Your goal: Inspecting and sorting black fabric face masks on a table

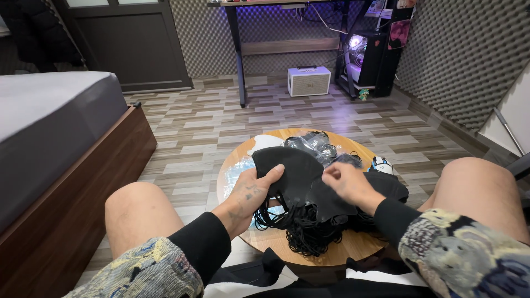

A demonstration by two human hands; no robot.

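Note:
My left hand (pixel 251 190) grips the left edge of a stack of black cloth face masks (pixel 295 171), thumb on top, above a small round wooden table (pixel 331 255). My right hand (pixel 345 182) pinches the top mask of the stack near its right side, fingers curled. Black elastic ear loops (pixel 306 232) hang in a tangle below the masks onto the table. More black masks in clear plastic wrap (pixel 316 144) lie at the table's far side.
A clear plastic bag (pixel 236 168) lies on the table's left part. A small round white and blue object (pixel 381 164) sits at the right edge. A bed (pixel 49 127) stands left; a desk, white speaker (pixel 308 81) and lit computer tower (pixel 361 52) stand behind. My bare knees flank the table.

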